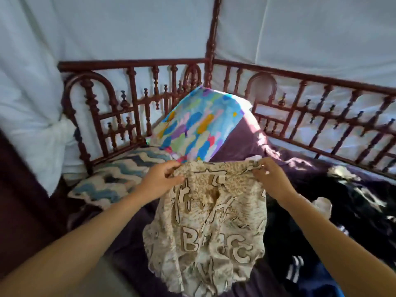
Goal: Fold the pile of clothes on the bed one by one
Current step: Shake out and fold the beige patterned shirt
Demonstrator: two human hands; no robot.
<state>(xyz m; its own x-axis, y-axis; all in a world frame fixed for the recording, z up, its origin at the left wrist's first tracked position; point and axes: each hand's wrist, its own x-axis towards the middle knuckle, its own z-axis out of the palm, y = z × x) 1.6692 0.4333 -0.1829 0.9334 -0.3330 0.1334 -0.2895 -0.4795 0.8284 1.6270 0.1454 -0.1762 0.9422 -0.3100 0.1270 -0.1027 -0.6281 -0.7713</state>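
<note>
A beige shirt [205,232] with brown letter prints hangs in front of me over the bed, held up by its top edge. My left hand [160,179] pinches the top left corner. My right hand [270,179] pinches the top right corner. The shirt's lower part drapes crumpled onto the dark purple sheet [132,249]. To the right lies a pile of dark clothes [342,211], black with white bits and a blue piece with white stripes [300,271].
A multicoloured pillow [197,125] leans against a purple pillow [240,142] at the bed's far corner. A blue and cream zigzag cushion [115,176] lies at the left. Dark red carved wooden rails [321,116] fence the bed, with white cloth behind.
</note>
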